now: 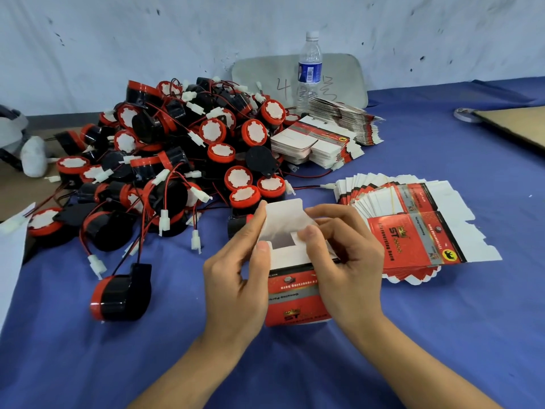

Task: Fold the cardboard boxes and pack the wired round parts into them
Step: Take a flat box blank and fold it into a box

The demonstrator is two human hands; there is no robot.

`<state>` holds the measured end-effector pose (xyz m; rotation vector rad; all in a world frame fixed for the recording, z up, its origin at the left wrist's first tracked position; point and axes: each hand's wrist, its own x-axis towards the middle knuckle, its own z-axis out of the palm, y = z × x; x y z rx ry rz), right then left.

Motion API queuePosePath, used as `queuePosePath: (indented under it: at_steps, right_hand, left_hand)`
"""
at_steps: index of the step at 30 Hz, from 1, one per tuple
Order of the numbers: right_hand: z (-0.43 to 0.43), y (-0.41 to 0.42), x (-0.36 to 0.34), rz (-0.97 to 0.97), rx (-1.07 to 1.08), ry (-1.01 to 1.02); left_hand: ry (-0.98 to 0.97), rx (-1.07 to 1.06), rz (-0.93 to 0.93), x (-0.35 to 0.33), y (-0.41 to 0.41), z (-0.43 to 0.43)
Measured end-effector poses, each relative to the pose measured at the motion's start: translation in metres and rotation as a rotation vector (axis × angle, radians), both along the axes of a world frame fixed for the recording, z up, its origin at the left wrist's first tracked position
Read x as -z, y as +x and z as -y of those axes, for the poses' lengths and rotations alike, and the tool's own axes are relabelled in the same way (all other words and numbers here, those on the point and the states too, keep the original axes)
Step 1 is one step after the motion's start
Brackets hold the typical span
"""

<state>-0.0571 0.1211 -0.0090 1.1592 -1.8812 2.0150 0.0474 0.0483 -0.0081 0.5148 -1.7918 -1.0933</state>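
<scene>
A red and white cardboard box [295, 296] is held upright between my hands above the blue cloth, its white top flaps [284, 215] standing open. My left hand [236, 270] grips its left side, thumb on a side flap. My right hand [342, 255] grips the right side, thumb and fingers pinching the flaps. A big heap of black and red wired round parts [165, 160] lies behind on the left. One round part [121, 296] lies alone near my left hand. A fanned stack of flat boxes [413, 228] lies to the right.
More flat boxes [324, 134] are stacked behind the heap, beside a water bottle [309, 69] and a grey board [339, 75] against the wall. A brown cardboard sheet [513, 128] lies at the far right. White paper [11, 246] sits at the left edge.
</scene>
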Motion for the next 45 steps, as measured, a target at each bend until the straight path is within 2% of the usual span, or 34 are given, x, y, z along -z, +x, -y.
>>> queuePosePath:
  at_steps: [5,7,17,25,27,29,32,37,40,42,45]
  right_hand:
    - [0.0,0.002,-0.002,0.18,-0.048,-0.05]
    - [-0.001,-0.001,-0.004,0.206,-0.037,-0.062]
    - [-0.003,-0.007,-0.001,0.205,-0.061,-0.117]
    - [-0.004,-0.003,-0.007,0.202,-0.183,-0.141]
    - [-0.004,-0.001,-0.009,0.265,-0.224,-0.161]
    - [-0.004,-0.001,-0.011,0.337,-0.286,-0.141]
    - [-0.003,-0.007,-0.014,0.439,-0.416,0.017]
    - [-0.011,-0.031,-0.029,0.851,-0.968,0.329]
    - [-0.018,-0.036,-0.032,0.921,-1.24,0.56]
    - [-0.016,-0.032,-0.029,0.992,-1.249,0.563]
    - [-0.009,-0.031,-0.027,1.097,-1.075,0.4]
  left_hand:
    - [-0.272,-0.07,0.032,0.005,-0.001,0.002]
    - [-0.323,-0.05,0.058,0.007,-0.002,0.001]
    - [-0.106,0.248,0.055,0.005,-0.003,-0.003]
    - [-0.233,0.266,0.039,-0.001,-0.002,0.006]
    - [-0.26,0.29,-0.015,0.0,-0.002,0.01]
    - [-0.162,0.313,-0.077,-0.001,-0.002,0.01]
    - [-0.062,0.323,-0.151,0.0,-0.001,0.014]
    - [-0.102,0.44,-0.12,-0.005,0.004,0.026]
    - [-0.092,0.512,-0.111,-0.006,0.004,0.027]
    - [-0.09,0.481,-0.089,-0.006,0.003,0.029]
    - [-0.112,0.289,-0.079,-0.003,0.002,0.036]
